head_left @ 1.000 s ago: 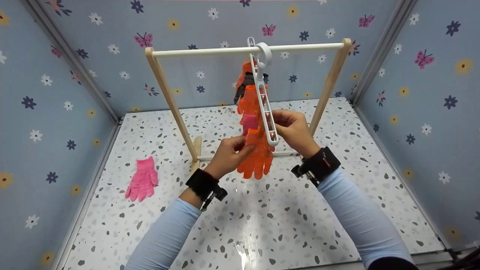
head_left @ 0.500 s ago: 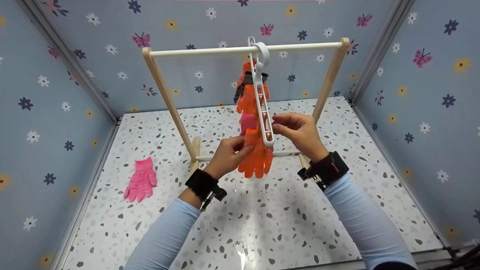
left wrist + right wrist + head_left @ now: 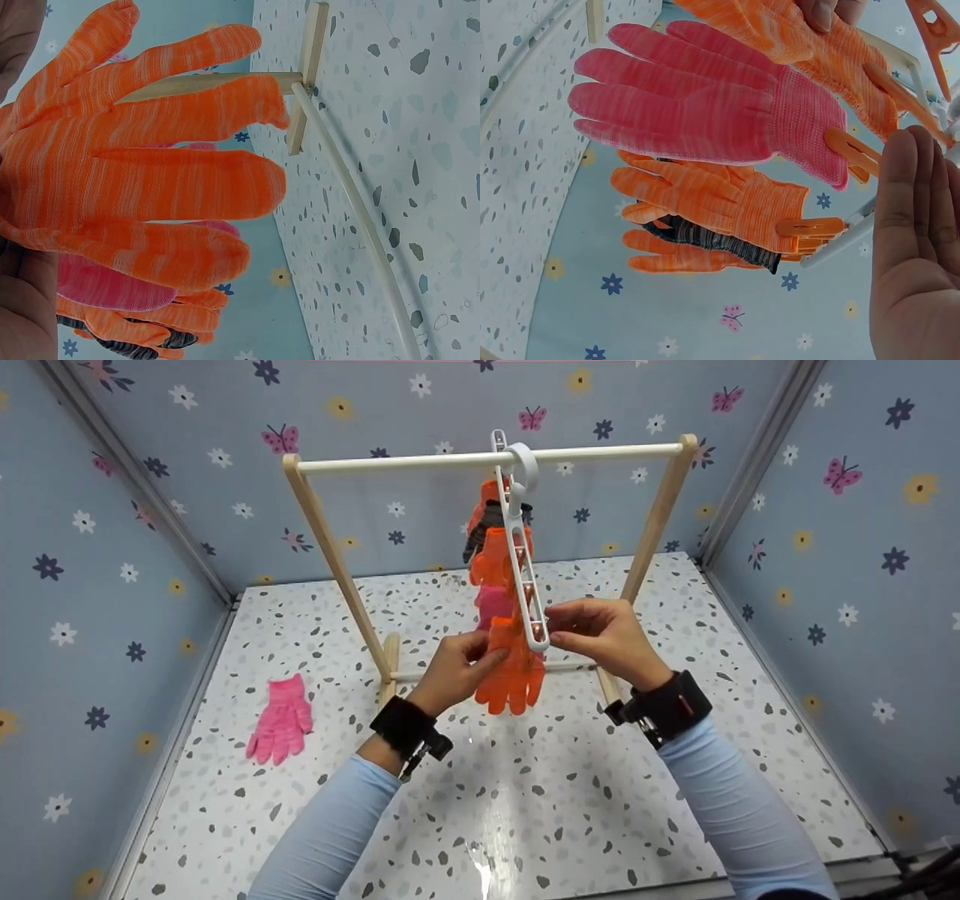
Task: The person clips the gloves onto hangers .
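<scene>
An orange knit glove point(image 3: 514, 679) hangs fingers down below the near end of a white clip hanger point(image 3: 529, 585). My left hand point(image 3: 461, 667) pinches this glove near its cuff, thumb in front. The left wrist view shows its fingers point(image 3: 195, 184) spread sideways across the picture. An orange clip point(image 3: 900, 97) bites its cuff in the right wrist view. Beside the hanger's near end is my right hand point(image 3: 600, 634), fingers loosely bent in the head view; whether the fingertips touch the hanger or a clip is hidden. Behind hang a clipped pink glove point(image 3: 697, 112), more orange gloves point(image 3: 705, 202) and a dark one point(image 3: 720, 241).
The hanger hooks over the white rail point(image 3: 405, 462) of a wooden-legged rack point(image 3: 330, 555). A loose pink glove point(image 3: 283, 720) lies on the speckled floor point(image 3: 525, 802) at left. Flowered walls point(image 3: 847, 555) stand at the back and both sides.
My right hand has drawn back from behind the hanger, moving right and toward me. The hanger's near end has swung slightly left. My left hand keeps its pinch on the orange glove.
</scene>
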`<state>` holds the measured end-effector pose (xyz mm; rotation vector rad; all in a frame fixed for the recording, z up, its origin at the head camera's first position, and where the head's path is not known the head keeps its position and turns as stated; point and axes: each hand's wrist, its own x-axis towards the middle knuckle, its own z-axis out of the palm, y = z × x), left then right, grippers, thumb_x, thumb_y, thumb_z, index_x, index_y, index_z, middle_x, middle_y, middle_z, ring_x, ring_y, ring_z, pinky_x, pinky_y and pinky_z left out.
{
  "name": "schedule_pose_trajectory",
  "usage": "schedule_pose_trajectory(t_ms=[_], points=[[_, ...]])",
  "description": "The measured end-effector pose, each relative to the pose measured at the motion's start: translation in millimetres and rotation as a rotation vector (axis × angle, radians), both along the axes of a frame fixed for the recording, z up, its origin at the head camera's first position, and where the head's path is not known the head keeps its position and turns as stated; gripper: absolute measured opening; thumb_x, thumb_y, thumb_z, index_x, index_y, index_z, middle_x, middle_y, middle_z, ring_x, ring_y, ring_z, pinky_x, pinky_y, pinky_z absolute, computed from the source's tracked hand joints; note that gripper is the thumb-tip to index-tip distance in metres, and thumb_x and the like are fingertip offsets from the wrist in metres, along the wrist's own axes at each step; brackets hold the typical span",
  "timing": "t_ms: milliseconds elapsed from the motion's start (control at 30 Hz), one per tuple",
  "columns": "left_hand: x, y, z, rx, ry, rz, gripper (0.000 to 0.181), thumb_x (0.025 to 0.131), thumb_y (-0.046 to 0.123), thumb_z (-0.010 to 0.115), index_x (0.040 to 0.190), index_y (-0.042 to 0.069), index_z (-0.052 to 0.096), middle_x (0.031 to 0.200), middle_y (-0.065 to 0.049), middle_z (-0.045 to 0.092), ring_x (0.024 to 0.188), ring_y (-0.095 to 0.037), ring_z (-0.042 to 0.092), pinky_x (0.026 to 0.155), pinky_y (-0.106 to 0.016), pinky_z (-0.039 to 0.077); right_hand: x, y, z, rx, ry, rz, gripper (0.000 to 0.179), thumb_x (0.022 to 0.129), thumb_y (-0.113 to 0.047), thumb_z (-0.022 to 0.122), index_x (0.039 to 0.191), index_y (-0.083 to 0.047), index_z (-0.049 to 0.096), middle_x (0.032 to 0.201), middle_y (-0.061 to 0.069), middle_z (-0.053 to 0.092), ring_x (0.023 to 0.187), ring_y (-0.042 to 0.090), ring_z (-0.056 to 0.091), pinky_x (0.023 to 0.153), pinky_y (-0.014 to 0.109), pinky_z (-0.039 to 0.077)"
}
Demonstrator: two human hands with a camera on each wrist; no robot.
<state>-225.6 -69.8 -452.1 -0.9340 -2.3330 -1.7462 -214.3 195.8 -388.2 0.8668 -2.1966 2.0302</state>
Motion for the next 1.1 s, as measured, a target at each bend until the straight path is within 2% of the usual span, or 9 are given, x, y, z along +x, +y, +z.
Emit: schedule_pose_trajectory(t_ms=[133,367,433,600,700,933,1100], points=[[0.2,0.6,0.8,-0.014,0.003,0.012,0.019,0.105,0.007,0.071,0.114,-0.009,0.076,0.097,-0.023,0.077,0.083,-0.013,0.064,0.076,-0.021,0.055,1.9,-1.1,-1.9,0.041,-0.017,0.046,0.036,0.09,0.011,0.078,0.124,0.022,0.068,0.106,-0.005,0.083,0.097,0.011,0.08,0.09,0.027,0.065],[0.4,0.7,0.1,0.001,-0.013,0.004,0.019,0.105,0.005,0.07,0.116,-0.009,0.076,0.099,-0.023,0.077,0.085,-0.014,0.065,0.077,-0.021,0.056,4.5,-7.8,0.3,0.071,0.013,0.08,0.039,0.089,0.01,0.08,0.125,0.021,0.069,0.108,-0.006,0.083,0.096,0.011,0.08,0.088,0.028,0.065],[0.0,1.1,-0.3,0.004,-0.013,-0.002,0.019,0.105,0.005,0.07,0.116,-0.009,0.076,0.1,-0.024,0.077,0.085,-0.014,0.066,0.077,-0.021,0.056,4.8,-10.7,1.1,0.072,0.008,0.101,0.039,0.089,0.01,0.08,0.125,0.021,0.068,0.11,0.002,0.083,0.096,0.013,0.08,0.086,0.028,0.066],[-1.1,2.3,-0.8,0.006,-0.009,-0.009,0.021,0.105,0.006,0.07,0.117,-0.01,0.075,0.102,-0.025,0.078,0.088,-0.017,0.068,0.079,-0.021,0.057,5.8,-19.1,3.2,0.091,-0.006,0.114,0.039,0.088,0.01,0.08,0.124,0.022,0.068,0.115,0.034,0.076,0.093,0.014,0.081,0.085,0.029,0.066],[-0.8,2.0,-0.2,0.008,-0.009,-0.011,0.021,0.105,0.006,0.07,0.118,-0.01,0.075,0.105,-0.025,0.079,0.091,-0.02,0.071,0.082,-0.022,0.059,6.7,-24.1,4.9,0.111,-0.001,0.086,0.037,0.088,0.012,0.079,0.122,0.02,0.07,0.113,0.039,0.073,0.088,0.01,0.08,0.082,0.028,0.066],[-1.7,2.4,-1.8,0.001,-0.001,-0.007,0.021,0.105,0.007,0.07,0.119,-0.009,0.076,0.105,-0.023,0.08,0.088,-0.017,0.07,0.08,-0.023,0.059,8.1,-31.1,5.5,0.113,-0.019,0.039,0.031,0.089,0.009,0.08,0.119,0.015,0.075,0.104,0.033,0.078,0.078,0.009,0.078,0.075,0.026,0.065],[-0.2,1.8,-1.1,-0.003,0.004,0.018,0.019,0.105,0.01,0.071,0.113,-0.007,0.078,0.093,-0.019,0.076,0.08,-0.011,0.061,0.072,-0.022,0.052,8.7,-32.3,4.5,0.087,0.008,0.032,0.029,0.09,0.007,0.082,0.116,0.016,0.075,0.098,0.012,0.083,0.077,0.008,0.077,0.073,0.026,0.065]])
